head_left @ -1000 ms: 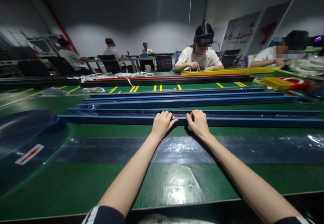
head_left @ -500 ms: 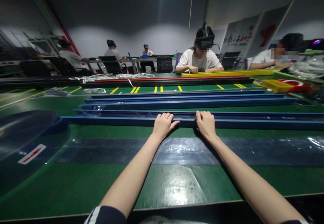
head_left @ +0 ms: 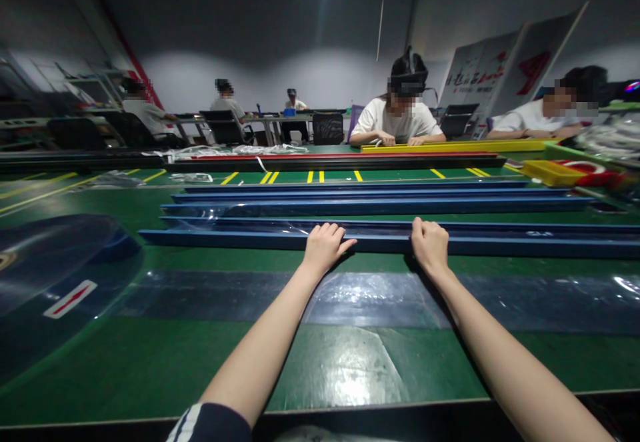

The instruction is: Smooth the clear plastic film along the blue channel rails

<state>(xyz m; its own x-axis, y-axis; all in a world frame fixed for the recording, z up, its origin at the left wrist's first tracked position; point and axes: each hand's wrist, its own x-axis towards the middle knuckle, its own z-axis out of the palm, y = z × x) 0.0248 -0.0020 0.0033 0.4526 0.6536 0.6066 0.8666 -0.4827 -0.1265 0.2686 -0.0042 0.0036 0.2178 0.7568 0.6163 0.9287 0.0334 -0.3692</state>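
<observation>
- Blue channel [head_left: 380, 245], the nearest one, lies lengthwise across the green table [head_left: 345, 369], just beyond a flat clear strip [head_left: 370, 295].
- The left hand [head_left: 323, 245] drapes over its near wall, fingers together, thumb sticking out toward the right.
- The right hand [head_left: 430, 245] sits farther along that wall, fingers curled in tight; whether it pinches anything, I can't tell.
- Something clear glints inside the channel. If that's loose film, I'd worry about it buckling or riding up should the two hands press unevenly.
- A hard sideways push could, I'd guess, slide the channel, or knock its left end into the coiled clear sheet [head_left: 55, 255] near it.
- The fingertips are lost behind the wall, and the channel's right end runs out of view. Glare and see-through plastic make the film's edges hard to follow.
</observation>
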